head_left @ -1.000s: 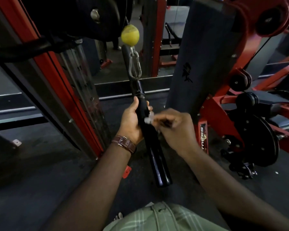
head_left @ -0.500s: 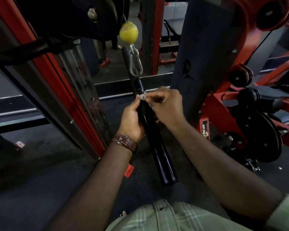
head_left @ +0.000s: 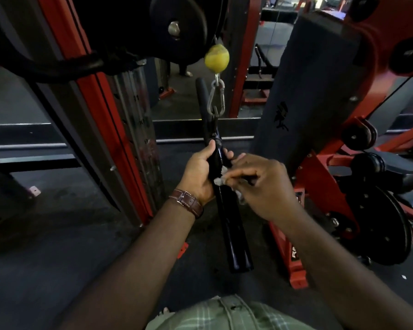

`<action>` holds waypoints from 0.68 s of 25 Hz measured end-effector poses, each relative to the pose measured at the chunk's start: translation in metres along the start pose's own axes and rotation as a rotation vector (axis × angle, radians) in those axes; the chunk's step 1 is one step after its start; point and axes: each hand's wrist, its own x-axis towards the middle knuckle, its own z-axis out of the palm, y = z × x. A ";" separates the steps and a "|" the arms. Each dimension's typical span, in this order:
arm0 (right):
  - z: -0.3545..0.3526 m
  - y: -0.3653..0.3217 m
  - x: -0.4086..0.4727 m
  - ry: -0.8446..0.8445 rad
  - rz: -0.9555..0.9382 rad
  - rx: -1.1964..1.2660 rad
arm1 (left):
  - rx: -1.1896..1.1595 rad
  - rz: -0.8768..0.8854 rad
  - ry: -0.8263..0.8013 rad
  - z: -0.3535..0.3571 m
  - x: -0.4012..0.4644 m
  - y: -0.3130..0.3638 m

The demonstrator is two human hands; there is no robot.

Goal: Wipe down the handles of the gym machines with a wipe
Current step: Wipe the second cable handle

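Under the carabiner [head_left: 216, 96], glossy black handle [head_left: 234, 232] hangs.

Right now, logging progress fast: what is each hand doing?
Left hand: grips the black handle.
Right hand: pinches the white wipe against the handle.

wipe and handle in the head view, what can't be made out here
- Wipe: only a small white bit shows; the right hand pinching it hides the rest.
- Handle: the stretch under the left hand is covered by its fingers; the far side is unseen.
- Whether the handle is clean: too dark and glossy to tell.
- Cable above the yellow ball: lost against the dark pulley.
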 end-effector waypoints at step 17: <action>0.009 -0.031 0.082 -0.436 0.006 -0.569 | -0.197 0.052 -0.126 -0.021 0.001 -0.017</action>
